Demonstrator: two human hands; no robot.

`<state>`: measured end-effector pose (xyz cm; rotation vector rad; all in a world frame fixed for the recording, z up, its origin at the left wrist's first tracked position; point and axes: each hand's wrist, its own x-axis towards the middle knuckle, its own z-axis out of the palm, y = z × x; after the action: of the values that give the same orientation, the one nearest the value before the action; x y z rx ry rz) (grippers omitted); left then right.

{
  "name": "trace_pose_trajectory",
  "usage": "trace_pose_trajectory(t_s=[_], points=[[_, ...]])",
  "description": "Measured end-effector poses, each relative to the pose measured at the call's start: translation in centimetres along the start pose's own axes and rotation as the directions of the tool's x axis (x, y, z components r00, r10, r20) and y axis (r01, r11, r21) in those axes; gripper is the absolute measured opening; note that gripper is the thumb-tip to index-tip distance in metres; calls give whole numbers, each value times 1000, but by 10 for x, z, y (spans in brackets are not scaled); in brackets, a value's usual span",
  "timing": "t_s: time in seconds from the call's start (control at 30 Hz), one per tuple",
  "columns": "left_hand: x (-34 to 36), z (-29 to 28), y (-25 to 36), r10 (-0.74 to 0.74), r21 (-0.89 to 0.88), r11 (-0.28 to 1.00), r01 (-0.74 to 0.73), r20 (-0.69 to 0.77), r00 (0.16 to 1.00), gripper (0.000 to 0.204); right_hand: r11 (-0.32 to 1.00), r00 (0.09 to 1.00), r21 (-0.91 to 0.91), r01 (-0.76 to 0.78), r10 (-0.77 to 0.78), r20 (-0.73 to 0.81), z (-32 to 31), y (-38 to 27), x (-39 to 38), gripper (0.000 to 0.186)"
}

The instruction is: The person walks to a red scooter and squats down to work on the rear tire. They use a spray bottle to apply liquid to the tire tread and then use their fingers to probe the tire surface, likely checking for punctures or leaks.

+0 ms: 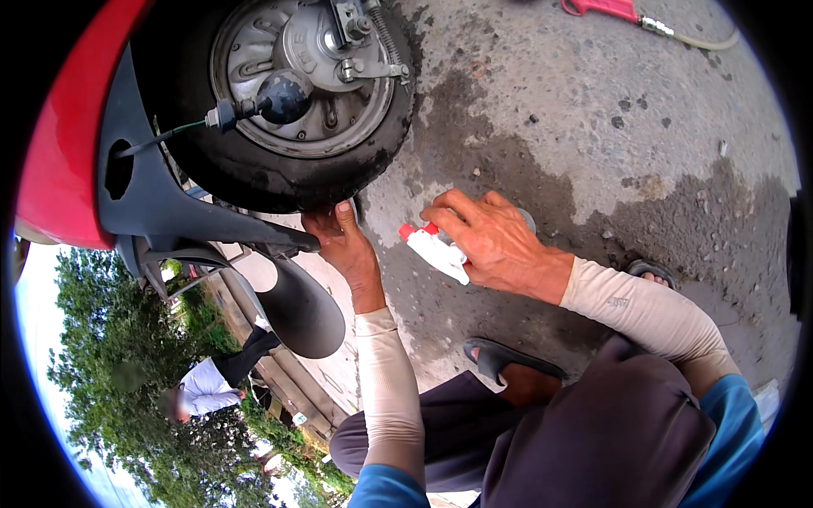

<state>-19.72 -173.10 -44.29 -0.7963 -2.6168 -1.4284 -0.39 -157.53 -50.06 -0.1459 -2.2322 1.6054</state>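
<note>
While the person crouches by the scooter wheel (309,89) | left hand (343,245) fingers pressed on tyre's lower edge, gripping nothing | right hand (491,241) clamped around small white bottle (436,251) with red cap, above concrete | likely light, squeezable, slick plastic; best held mid-body.

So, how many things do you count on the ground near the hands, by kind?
Scooter wheel: 1
White bottle with red cap, in the right hand: 1
Sandals: 2
Red tool with hose: 1
Total: 5
The left hand touches the tyre.
</note>
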Motion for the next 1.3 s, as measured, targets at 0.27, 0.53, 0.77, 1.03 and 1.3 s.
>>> trace_pose_trajectory(t_s=[0.27,0.53,0.77,1.03,1.3], points=[[0,-1,-8,-76,16,997,76,13,997,63,1000,1000,9,-9,9,22,-2,1,0,72],[5,9,-19,-86,-74,993,89,52,995,77,1000,999,-2,-24,24,26,0,-1,3,69],[8,7,-21,-48,64,997,45,46,998,62,997,999,-80,-23,25,33,-2,-2,-2,59],[7,2,-55,85,217,972,-91,35,996,53,996,996,-41,-75,77,51,-10,-6,-10,71],[13,-6,-98,442,514,715,-473,190,876,46,995,994,-61,-78,82,72,-1,1,-15,77]])
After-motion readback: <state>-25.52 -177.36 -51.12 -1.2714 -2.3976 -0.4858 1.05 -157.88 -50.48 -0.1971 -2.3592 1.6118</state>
